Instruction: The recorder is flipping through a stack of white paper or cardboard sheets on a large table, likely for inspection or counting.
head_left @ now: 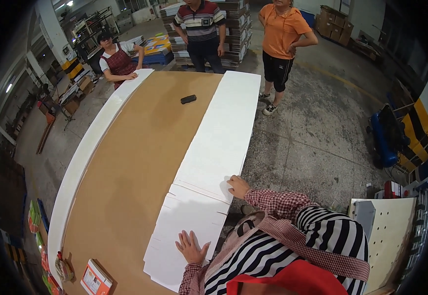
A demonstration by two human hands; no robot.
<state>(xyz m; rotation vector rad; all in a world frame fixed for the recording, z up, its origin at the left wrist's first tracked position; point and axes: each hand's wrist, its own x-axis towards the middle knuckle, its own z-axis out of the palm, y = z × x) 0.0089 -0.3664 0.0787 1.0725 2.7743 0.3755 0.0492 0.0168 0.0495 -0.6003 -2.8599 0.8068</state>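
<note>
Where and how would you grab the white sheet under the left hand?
Probably pinch the white sheet by its long right edge, coming from the right: it lies flat, offering only edges, and that one runs nearest the person.

The left hand (193,248) lies flat on long white cardboard (221,135). The right hand (239,187) touches its edge. A small black oblong thing (188,99) lies on the wide brown tabletop (125,182).

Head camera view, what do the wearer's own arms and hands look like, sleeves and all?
The left hand and right hand wear no gloves. Dark-red-and-white checked sleeves cover both forearms, and a black-and-white striped shirt shows above the checked fabric on the right upper arm.
</note>
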